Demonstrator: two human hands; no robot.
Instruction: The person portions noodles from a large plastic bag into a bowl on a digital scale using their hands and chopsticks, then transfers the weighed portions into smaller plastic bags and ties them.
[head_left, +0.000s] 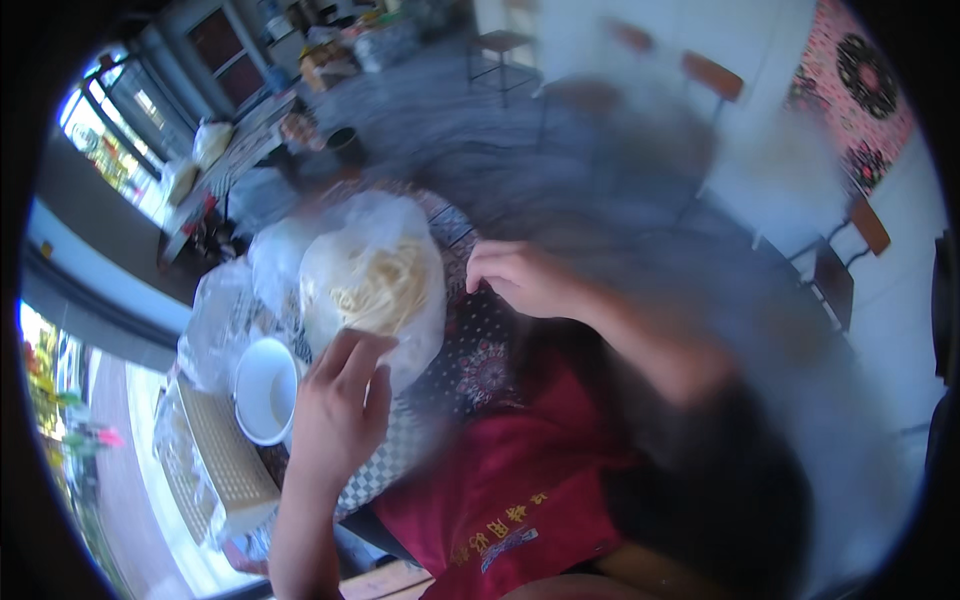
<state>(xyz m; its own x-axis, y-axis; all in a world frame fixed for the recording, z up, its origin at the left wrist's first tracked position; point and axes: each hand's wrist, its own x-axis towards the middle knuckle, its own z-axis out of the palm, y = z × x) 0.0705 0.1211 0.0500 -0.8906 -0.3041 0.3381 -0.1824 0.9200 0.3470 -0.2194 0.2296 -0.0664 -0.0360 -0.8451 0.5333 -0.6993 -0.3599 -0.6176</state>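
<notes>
A clear plastic bag (315, 270) holds pale strands that look like noodles (386, 289) and lies on the round table before me. My left hand (341, 397) is at the bag's near edge, thumb apart from the bent fingers; whether the fingertips touch the plastic is unclear. To the bag's right, my right hand (521, 277) hovers over the table edge with curled fingers. Nothing shows in it, though its fingertips are partly hidden. A white plastic tub (266, 390) stands left of my left hand.
A beige perforated plastic basket (225, 442) with plastic bags sits at the table's left edge. More clear plastic bags (225, 322) lie behind the tub. A patterned cloth (487, 367) covers the table. Chairs (832, 277) line the right wall. A dark bucket (345, 146) stands beyond the table.
</notes>
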